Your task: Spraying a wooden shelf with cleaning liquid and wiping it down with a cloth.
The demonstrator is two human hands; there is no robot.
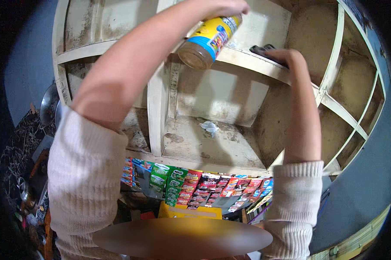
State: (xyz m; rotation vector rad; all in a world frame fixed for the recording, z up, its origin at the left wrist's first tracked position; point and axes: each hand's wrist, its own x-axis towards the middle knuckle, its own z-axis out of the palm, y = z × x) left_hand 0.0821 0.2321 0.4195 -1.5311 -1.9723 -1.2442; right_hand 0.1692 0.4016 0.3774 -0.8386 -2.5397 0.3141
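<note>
My left hand point(229, 8) grips a jar point(211, 40) with a yellow and blue printed wrap and a brownish clear end, tilted in front of the shelf edge near the top of the view. My right hand point(281, 56) reaches into the upper shelf compartment and presses on a dark crumpled cloth point(263, 49) at the board's edge. Both hands belong to a white wooden shelf unit point(254, 66) area with stained compartments. On the floor of the compartment below lies a crumpled whitish scrap point(209, 126), apart from both hands.
Strips of drink sachets point(208, 187) hang beneath the lowest shelf board. Below them is a yellow box point(189, 211). Metal pans point(49, 104) and cluttered items are at the left; a blue-grey wall point(358, 191) stands at the right.
</note>
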